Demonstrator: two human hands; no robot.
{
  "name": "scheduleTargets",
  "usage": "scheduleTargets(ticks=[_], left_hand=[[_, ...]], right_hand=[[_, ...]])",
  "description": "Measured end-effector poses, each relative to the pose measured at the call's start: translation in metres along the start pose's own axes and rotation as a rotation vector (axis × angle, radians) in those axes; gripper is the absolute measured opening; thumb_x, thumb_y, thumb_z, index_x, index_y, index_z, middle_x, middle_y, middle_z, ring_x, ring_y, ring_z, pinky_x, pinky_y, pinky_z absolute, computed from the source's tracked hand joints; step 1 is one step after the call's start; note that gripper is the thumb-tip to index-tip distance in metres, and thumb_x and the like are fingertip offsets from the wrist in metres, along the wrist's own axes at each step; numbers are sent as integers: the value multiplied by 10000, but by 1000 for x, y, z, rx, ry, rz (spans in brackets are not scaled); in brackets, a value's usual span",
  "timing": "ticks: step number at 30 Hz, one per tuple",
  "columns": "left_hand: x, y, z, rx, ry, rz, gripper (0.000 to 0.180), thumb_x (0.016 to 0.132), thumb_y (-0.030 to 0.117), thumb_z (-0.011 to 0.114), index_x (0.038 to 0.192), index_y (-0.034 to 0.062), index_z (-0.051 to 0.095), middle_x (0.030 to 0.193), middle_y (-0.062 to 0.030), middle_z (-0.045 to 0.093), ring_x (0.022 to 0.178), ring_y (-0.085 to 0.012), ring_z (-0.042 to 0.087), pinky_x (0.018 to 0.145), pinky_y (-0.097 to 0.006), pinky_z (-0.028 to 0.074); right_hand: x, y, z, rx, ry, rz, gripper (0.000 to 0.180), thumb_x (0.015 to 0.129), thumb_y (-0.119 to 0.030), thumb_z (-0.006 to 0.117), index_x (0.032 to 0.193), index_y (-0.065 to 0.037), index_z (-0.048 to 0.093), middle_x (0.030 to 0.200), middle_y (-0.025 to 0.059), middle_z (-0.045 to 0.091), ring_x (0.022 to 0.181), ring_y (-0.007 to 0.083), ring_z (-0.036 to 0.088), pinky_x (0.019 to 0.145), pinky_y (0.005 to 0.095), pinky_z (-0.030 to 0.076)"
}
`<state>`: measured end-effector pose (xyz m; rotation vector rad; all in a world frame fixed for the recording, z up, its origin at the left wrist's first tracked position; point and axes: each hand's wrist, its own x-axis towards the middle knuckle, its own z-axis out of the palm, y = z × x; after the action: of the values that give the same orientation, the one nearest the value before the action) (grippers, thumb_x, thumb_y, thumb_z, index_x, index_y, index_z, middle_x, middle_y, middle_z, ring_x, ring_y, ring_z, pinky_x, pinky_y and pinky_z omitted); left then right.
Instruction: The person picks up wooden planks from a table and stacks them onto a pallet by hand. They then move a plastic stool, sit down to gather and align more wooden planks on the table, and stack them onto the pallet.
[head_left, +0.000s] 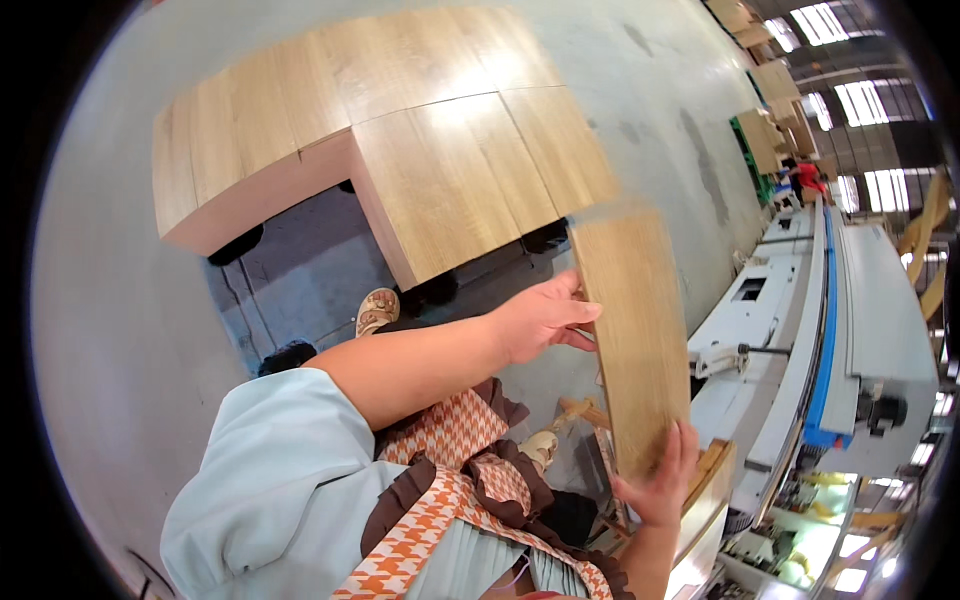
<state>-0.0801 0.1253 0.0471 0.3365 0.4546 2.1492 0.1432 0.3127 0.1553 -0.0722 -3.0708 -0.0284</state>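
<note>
1. Nearest: the person's own front, a pale blue sleeve and an orange-and-white checked apron with brown frill, filling the lower middle of the view.
2. Right hand, low right: fingers spread up along the near end of a long wood-grain panel, palm cupped under its lower edge. It looks placed to carry the weight from below.
3. Left hand, arm reaching across the body: closed on the panel's left long edge near its upper half, thumb on one side and fingers curled round the other. This grip appears to steady the panel and keep it from swinging.
4. The panel is off any surface, held between the two hands, face toward the camera, tilted slightly off vertical, its far end blurred.
5. Below: a sandalled foot on the grey concrete floor.
6. Beyond the hands: stacks of like wood-grain panels set on a low cart with dark wheels, tops level, well apart from the held panel.
7. Right side: a long white-and-blue machine running away from the person.
8. Far: more panel stacks and a person in red under bright windows.
</note>
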Motion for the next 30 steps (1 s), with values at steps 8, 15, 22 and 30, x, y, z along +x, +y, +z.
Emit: scheduleTargets(ticks=[8,15,22,30], left_hand=[[-17,-155,113,-73,-38,-183,475,871,53,468,1305,83,275,1051,-52,520,928,-130,510,783,-297,434],[-27,-276,160,1144,-612,-65,388,768,127,601,1124,10,503,1115,-123,503,1010,-266,492,862,-303,402],[-65,-280,200,1517,-926,435,542,762,262,613,1237,79,427,1334,-140,342,1260,-303,282,1023,-442,232],[-107,-300,212,1463,-1626,476,589,761,263,577,1292,121,363,1355,-69,334,1292,-232,248,1053,-487,111]], right_hand=[[-241,-45,-109,-95,-168,517,839,561,-309,737,1273,-50,376,1230,215,407,1146,388,370,945,491,304],[-411,-66,-81,293,-333,873,929,569,-281,724,1342,-76,250,1350,178,279,1235,376,246,1014,487,238],[-418,-72,-61,108,-41,1060,694,663,-283,667,1254,-39,396,1334,189,321,1258,367,249,1018,452,232],[-389,-65,-28,162,-85,1142,725,724,-398,618,1309,-76,336,1393,164,232,1314,349,133,1041,520,103]])
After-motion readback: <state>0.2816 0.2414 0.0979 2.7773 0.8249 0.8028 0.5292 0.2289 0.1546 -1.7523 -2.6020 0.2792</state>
